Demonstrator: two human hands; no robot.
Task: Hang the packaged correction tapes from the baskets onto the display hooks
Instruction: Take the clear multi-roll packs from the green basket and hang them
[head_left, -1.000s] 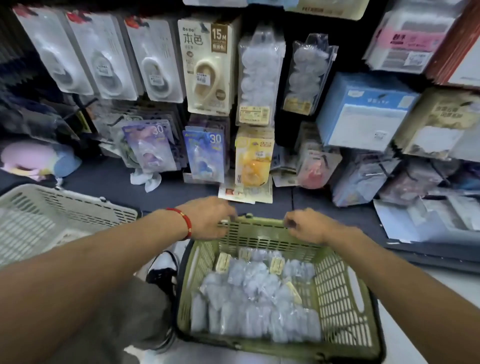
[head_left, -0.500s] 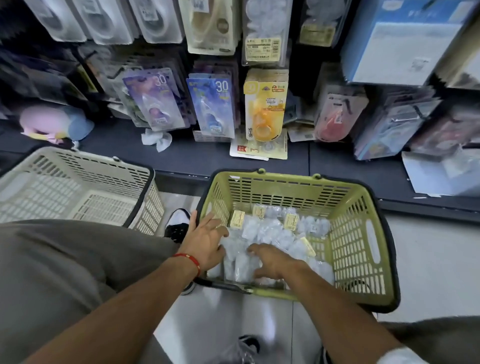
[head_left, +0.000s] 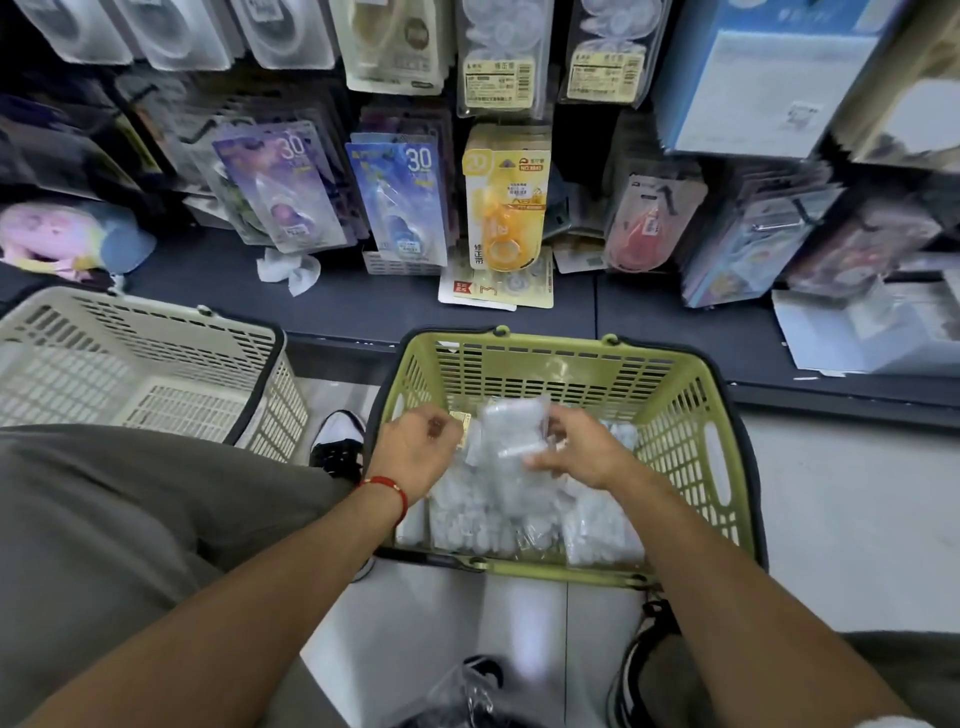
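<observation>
- Head view has us crouched over the green basket (head_left: 680, 415), both hands down inside it, so we'd say we're at the picking-up stage and nothing from this load looks hung yet.
- Our right hand (head_left: 582, 457) has its fingers curled round a clear packet of correction tape (head_left: 514, 431), lifted a bit above the rest of the pile.
- Our left hand (head_left: 415, 452), just beside that packet, is curled in with a small yellow label showing at its fingertips. It's blurry, so we honestly can't tell if it's pinching a packet or just closing on nothing.
- Under and behind both hands the green basket is still well stocked: a heap of clear packets (head_left: 519, 519) covers most of the floor, so plenty is left to do.
- Off to the left of our left hand, well apart, sits the white basket (head_left: 156, 364). As far as we can see there's nothing in it, so that one looks done.
- Up past the grip, beyond the basket's far rim, the display hooks (head_left: 779, 226) already carry loads of carded tapes, like the yellow pack (head_left: 504, 208) and the blue "30" pack (head_left: 400, 202).
- Which hook our clear packets go on we can't really tell from here; the clear multi-packs in the top row look closest.
</observation>
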